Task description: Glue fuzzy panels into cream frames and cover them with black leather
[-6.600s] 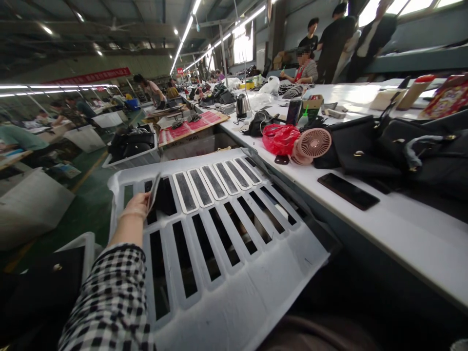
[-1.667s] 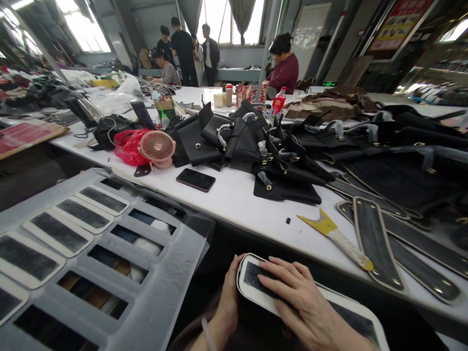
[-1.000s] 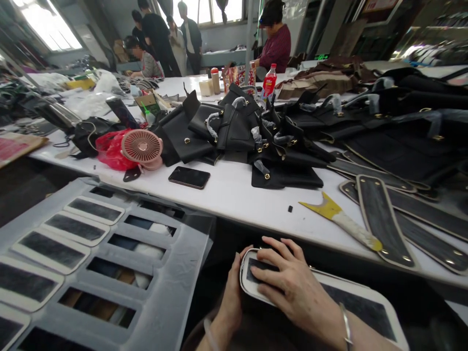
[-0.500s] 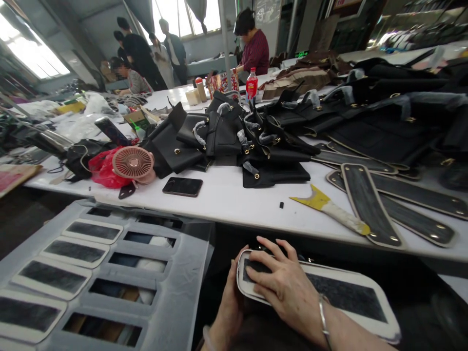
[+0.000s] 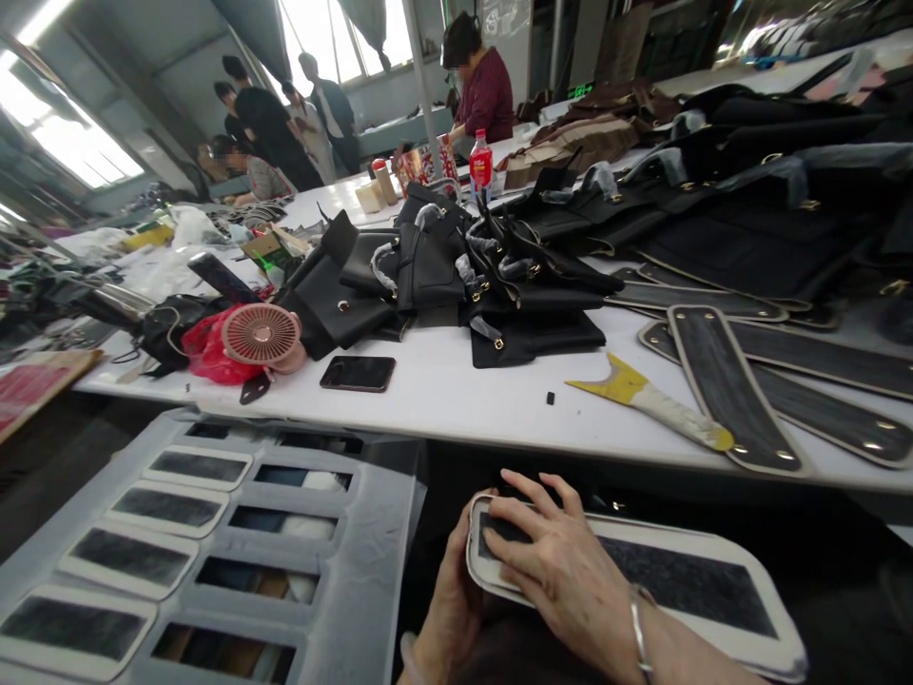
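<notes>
Low in front of me, a long off-white bag panel (image 5: 685,580) with rounded corners and a dark rectangular middle slants down to the right. Its left end rests in my left hand (image 5: 448,595), whose fingers curl around the edge from below. My right hand (image 5: 563,557) lies across the top of that end, fingers spread and bent against the surface, its thumb hidden. A bracelet circles the right wrist. To the left, similar smaller pieces (image 5: 167,509) with dark centres lie in a row on a grey sheet with cut-out windows (image 5: 357,571).
On the white table (image 5: 442,409) lie a phone (image 5: 358,373), a pink fan (image 5: 262,335), a yellow-and-white pointed tool (image 5: 649,400) and dark straps (image 5: 734,385). Black bags (image 5: 428,266) are heaped behind, near a red-labelled bottle (image 5: 480,166). People (image 5: 485,86) work farther back.
My view has shifted slightly, so the sheet and its pieces appear farther right and lower. Both hands keep nearly the same place on the panel's left end.
</notes>
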`<action>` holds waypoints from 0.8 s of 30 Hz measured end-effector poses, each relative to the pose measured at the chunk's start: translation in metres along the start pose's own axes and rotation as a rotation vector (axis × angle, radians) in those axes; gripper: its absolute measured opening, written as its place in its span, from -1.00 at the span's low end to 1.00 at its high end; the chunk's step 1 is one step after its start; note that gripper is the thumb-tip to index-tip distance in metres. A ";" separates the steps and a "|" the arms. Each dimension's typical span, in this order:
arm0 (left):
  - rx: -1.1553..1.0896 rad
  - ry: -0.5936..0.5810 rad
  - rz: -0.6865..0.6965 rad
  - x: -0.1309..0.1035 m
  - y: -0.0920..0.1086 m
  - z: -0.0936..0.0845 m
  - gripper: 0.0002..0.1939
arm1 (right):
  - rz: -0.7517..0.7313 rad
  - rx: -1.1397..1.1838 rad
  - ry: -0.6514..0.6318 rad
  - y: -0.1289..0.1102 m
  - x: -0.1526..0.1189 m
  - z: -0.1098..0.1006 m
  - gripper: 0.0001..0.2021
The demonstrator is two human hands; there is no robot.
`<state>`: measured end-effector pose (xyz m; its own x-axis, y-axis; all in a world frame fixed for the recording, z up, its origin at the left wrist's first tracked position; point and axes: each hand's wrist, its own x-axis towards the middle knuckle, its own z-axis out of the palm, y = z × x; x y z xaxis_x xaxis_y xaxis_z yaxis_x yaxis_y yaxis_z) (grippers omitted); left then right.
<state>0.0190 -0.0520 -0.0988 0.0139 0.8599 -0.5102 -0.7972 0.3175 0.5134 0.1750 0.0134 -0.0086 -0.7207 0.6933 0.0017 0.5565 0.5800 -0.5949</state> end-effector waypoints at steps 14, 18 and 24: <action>0.157 0.079 0.054 -0.010 0.012 0.023 -0.57 | -0.025 -0.037 0.033 0.006 -0.001 0.008 -0.62; 0.280 0.107 0.103 -0.011 0.013 0.029 -0.56 | -0.022 -0.020 0.015 0.008 -0.001 0.009 -0.59; 0.701 0.043 0.199 -0.008 0.026 0.015 -0.55 | 0.001 0.073 -0.032 0.008 -0.002 0.006 -0.61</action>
<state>0.0074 -0.0449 -0.0713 -0.1262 0.9162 -0.3803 -0.2086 0.3503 0.9131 0.1780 0.0138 -0.0184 -0.7337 0.6791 -0.0234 0.5261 0.5459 -0.6521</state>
